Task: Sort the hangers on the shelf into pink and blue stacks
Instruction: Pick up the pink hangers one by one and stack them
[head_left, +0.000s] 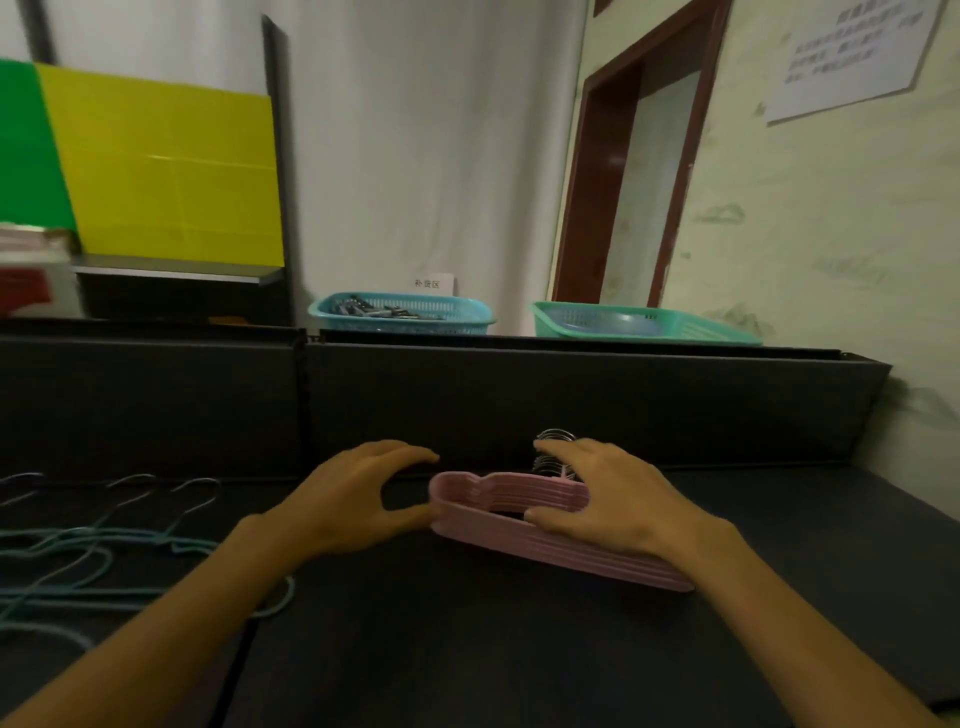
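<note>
A stack of pink hangers (498, 535) lies on the dark shelf (467, 649), its metal hooks (553, 439) against the back wall. My right hand (608, 493) rests on top of the stack, thumb inside its opening and fingers over the hooks. My left hand (358, 493) touches the stack's left end with the thumb, fingers spread above the shelf. Several blue hangers (88, 561) lie loosely spread on the shelf at the far left, hooks pointing to the back.
A dark upright panel (571, 405) closes off the shelf's back. Behind it stand a blue basket (400, 314) with small metal items and a green basket (644, 322). Yellow and green boards (156, 166) lean at the back left.
</note>
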